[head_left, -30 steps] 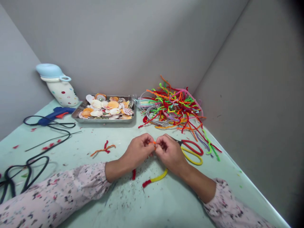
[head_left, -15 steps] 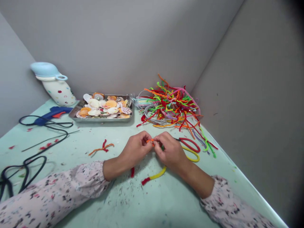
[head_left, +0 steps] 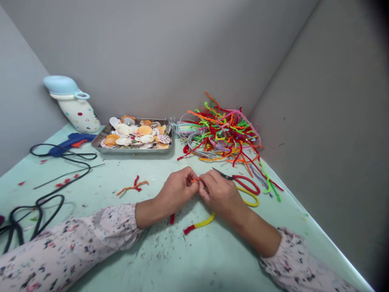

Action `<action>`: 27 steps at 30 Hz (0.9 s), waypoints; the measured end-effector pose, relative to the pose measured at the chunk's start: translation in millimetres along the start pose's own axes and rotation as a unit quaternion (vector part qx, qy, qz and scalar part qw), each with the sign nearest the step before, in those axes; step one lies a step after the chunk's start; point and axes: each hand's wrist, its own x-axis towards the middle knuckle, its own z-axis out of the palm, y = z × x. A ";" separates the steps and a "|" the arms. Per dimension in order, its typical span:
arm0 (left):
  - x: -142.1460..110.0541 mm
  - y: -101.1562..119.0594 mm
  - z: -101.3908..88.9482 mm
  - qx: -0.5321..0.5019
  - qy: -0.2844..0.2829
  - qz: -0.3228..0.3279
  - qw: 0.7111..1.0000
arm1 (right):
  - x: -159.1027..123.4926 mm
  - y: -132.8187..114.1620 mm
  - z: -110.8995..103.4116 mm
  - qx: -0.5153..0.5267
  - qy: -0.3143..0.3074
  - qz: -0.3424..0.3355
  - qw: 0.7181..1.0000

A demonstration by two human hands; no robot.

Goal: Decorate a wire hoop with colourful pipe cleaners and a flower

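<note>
My left hand (head_left: 178, 190) and my right hand (head_left: 219, 194) meet at the middle of the pale green table (head_left: 127, 259), fingertips pinched together on a short orange pipe cleaner piece (head_left: 195, 179). A yellow pipe cleaner with a red end (head_left: 199, 224) lies on the table just under my right wrist. Another red bit (head_left: 172, 219) shows below my left wrist. Scissors with red and yellow handles (head_left: 244, 187) lie just right of my right hand.
A tangled heap of coloured pipe cleaners (head_left: 223, 136) fills the back right corner. A metal tray of shells (head_left: 135, 138) stands behind my hands. A blue glue gun (head_left: 71, 144) with black cord (head_left: 45, 194), a white spotted jug (head_left: 74, 106) and an orange-red twist (head_left: 133, 187) lie at left.
My hands stay pinched on the orange piece with only small finger shifts. The camera view has moved slightly.
</note>
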 end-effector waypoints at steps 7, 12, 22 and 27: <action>3.7 -5.2 3.1 -0.062 -0.014 -0.030 0.998 | -0.1 -0.8 0.6 -0.019 0.034 -0.021 0.999; 3.5 -6.0 4.2 -0.082 -0.029 -0.055 0.995 | -0.4 1.4 1.0 -0.013 0.025 -0.028 0.999; 2.3 -3.1 2.1 -0.005 0.010 -0.022 1.000 | -0.1 -0.2 -0.5 0.031 0.021 0.006 0.999; 1.0 2.4 -1.0 0.027 0.015 -0.019 0.999 | 0.4 -1.0 2.9 0.096 0.014 0.048 0.994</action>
